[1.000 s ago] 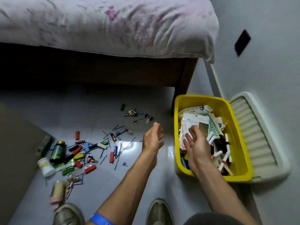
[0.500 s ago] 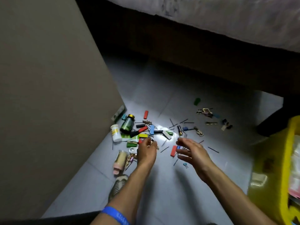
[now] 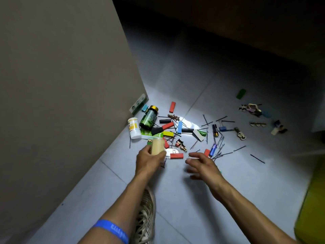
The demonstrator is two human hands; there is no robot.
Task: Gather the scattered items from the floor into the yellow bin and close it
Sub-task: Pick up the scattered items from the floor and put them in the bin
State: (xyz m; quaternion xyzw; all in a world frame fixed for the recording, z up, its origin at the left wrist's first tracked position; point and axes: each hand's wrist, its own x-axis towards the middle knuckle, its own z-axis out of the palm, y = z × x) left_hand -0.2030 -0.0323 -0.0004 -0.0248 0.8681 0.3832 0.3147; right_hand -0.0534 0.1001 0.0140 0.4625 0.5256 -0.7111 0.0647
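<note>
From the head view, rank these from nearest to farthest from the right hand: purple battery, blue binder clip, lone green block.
Measured from the right hand:
1. Purple battery, just beyond the fingertips.
2. Blue binder clip, farther up, beside the black-and-gold battery.
3. Lone green block, far up and to the right, by itself.

yellow bin (image 3: 311, 213) is getting cropped by the right edge, contents not showing. right hand (image 3: 202, 166) is blurring, fingers indistinct. Left hand (image 3: 149, 160) is covering the beige bottle (image 3: 157, 146) base.
</note>
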